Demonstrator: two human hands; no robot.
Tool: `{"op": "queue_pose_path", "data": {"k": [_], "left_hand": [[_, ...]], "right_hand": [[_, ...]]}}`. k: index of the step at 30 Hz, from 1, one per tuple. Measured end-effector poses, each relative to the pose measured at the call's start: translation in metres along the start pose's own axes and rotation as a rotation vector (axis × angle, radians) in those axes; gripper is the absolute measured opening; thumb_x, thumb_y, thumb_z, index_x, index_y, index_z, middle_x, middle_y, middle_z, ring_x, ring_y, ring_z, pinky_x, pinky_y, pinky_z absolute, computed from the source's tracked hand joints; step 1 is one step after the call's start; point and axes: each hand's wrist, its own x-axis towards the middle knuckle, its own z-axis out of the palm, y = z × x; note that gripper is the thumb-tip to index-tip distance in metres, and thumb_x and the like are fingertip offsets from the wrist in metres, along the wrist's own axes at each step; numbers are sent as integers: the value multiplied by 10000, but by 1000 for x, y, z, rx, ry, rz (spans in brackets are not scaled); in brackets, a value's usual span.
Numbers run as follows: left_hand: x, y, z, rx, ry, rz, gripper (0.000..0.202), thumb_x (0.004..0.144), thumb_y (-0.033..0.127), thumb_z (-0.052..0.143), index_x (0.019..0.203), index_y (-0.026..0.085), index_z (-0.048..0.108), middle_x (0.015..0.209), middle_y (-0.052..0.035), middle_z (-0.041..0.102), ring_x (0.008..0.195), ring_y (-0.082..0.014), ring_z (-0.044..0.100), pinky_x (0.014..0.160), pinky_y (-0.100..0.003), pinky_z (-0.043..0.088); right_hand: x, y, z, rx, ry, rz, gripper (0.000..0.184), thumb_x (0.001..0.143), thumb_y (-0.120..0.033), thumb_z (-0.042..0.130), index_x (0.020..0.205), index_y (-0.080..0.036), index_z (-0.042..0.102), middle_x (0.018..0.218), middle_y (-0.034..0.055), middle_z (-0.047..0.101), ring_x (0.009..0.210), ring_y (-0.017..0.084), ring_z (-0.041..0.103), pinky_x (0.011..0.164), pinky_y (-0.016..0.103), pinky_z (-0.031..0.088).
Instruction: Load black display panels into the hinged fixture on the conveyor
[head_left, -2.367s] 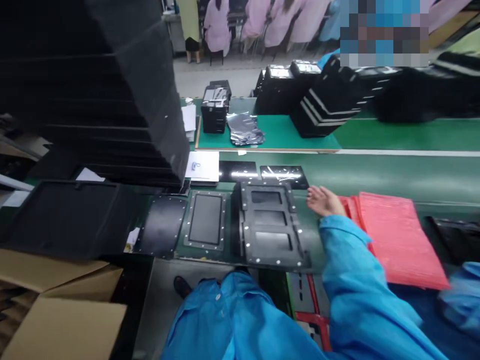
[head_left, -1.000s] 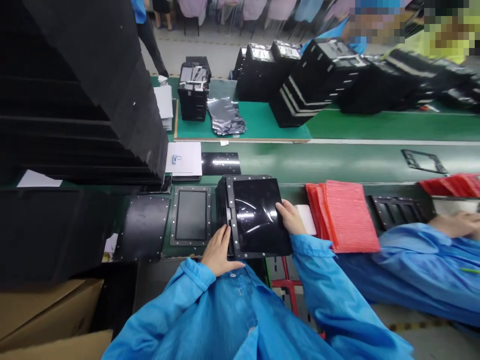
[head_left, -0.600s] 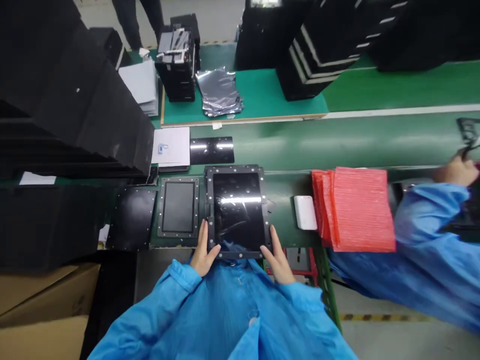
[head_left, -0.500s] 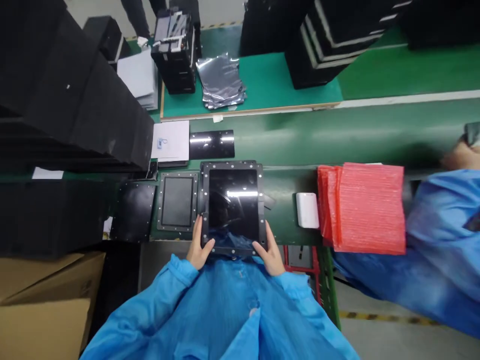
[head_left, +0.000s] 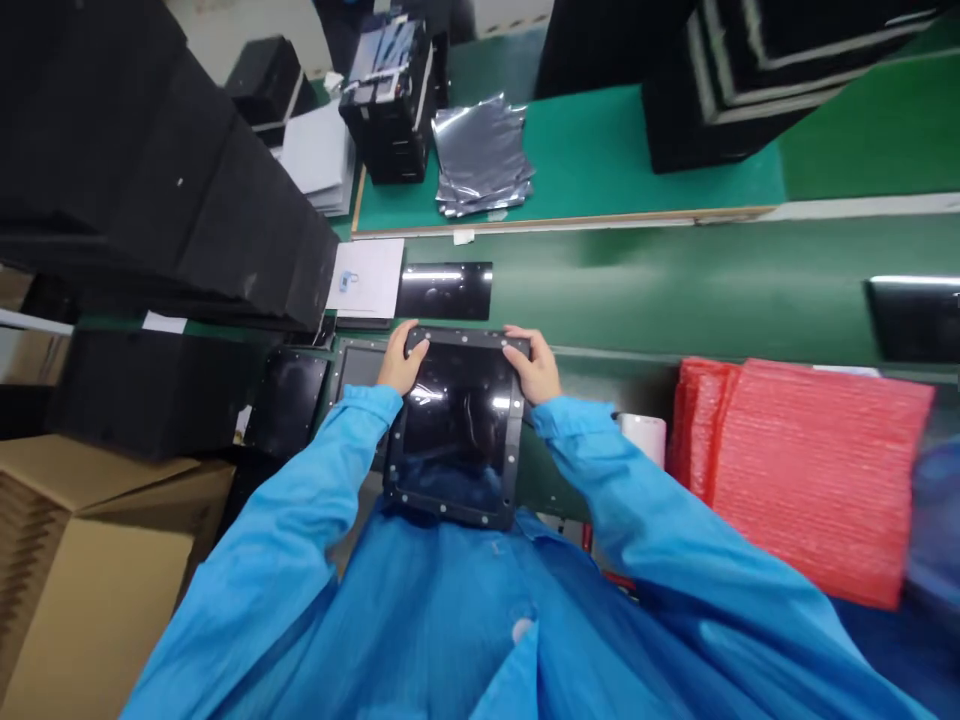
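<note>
A dark, glossy screen panel [head_left: 454, 425] with a frame dotted by small pale spots lies in front of my body, its near edge close to my coat. My left hand [head_left: 403, 360] grips its far left corner, thumb on the face and fingers over the far edge. At the far right corner my right hand [head_left: 534, 366] holds it the same way. Partly hidden behind my left hand and sleeve is a grey framed panel [head_left: 352, 368]. A black plate [head_left: 288, 402] rests further left.
Red bubble-wrap bags [head_left: 817, 470] lie at the right, beside a white box-shaped object [head_left: 643, 436]. Stacked black foam blocks [head_left: 225, 190] rise at the left, above an open cardboard box [head_left: 112, 570]. Silver bags [head_left: 484, 155] lie on the raised green shelf [head_left: 585, 150]. A glossy black panel [head_left: 919, 318] is far right.
Both hands have moved from the panel's near corners to its far corners. The panel now sits nearer my body and slightly tilted. The neighbour's hand has left view; a black panel shows there.
</note>
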Motion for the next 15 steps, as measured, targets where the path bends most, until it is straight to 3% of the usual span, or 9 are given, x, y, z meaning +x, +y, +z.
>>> {"op": "queue_pose_path", "data": {"k": [2,3,5,7,8,10,12,15], "left_hand": [[-24,18,-8,127,-26,9,507,902,296,473,1332,31,433,1452,-219,383,1380,-295,325,1154,-435,245],[-42,25,-11,204,-89,81,526,876,301,531,1324,38,451,1458,-222,377,1386,-327,306,1154,-484,226],[-89,29,-16,401,-322,366,533,813,317,638,1278,88,514,1416,-194,456,1358,-351,349,1138,-550,228],[-138,16,-15,494,-510,693,534,822,401,625,1266,119,532,1337,-144,558,1315,-286,432,1126,-460,303],[-158,5,-13,488,-524,803,446,868,403,556,1232,146,564,1266,-104,621,1269,-232,491,1111,-392,336],[-183,-20,-6,437,-445,910,324,928,359,429,1140,215,628,1120,-29,704,1141,-155,588,1027,-289,409],[-188,-38,1,365,-359,975,300,927,322,395,1046,262,664,1016,17,736,1024,-128,637,910,-248,459],[-178,-45,9,311,-263,1069,255,891,320,437,975,259,670,1005,47,736,962,-118,634,799,-241,469]], "right_hand": [[-3,-3,1,-46,13,-8,308,787,-461,561,1005,-246,578,1207,57,615,1176,222,524,1072,415,353],[-4,-5,1,-75,19,-7,327,788,-455,554,1032,-238,576,1190,62,622,1152,226,537,1058,427,368],[-3,-11,1,-156,36,-24,378,789,-444,543,1089,-216,571,1156,81,631,1103,243,559,1022,459,401],[-3,-18,0,-275,57,-92,397,799,-425,532,1121,-196,573,1154,111,628,1092,263,560,1011,487,409],[-3,-22,0,-345,68,-150,394,808,-413,526,1123,-183,581,1173,132,618,1111,276,548,1020,500,399],[-4,-31,2,-489,74,-291,359,835,-381,507,1099,-161,611,1192,164,610,1157,304,517,1045,520,372],[-6,-39,7,-607,5,-428,304,869,-319,457,1044,-165,652,1145,161,639,1143,308,529,1037,516,388],[-6,-45,15,-683,-238,-588,331,887,-216,382,986,-197,697,1040,114,691,1027,269,609,958,453,486]]}}
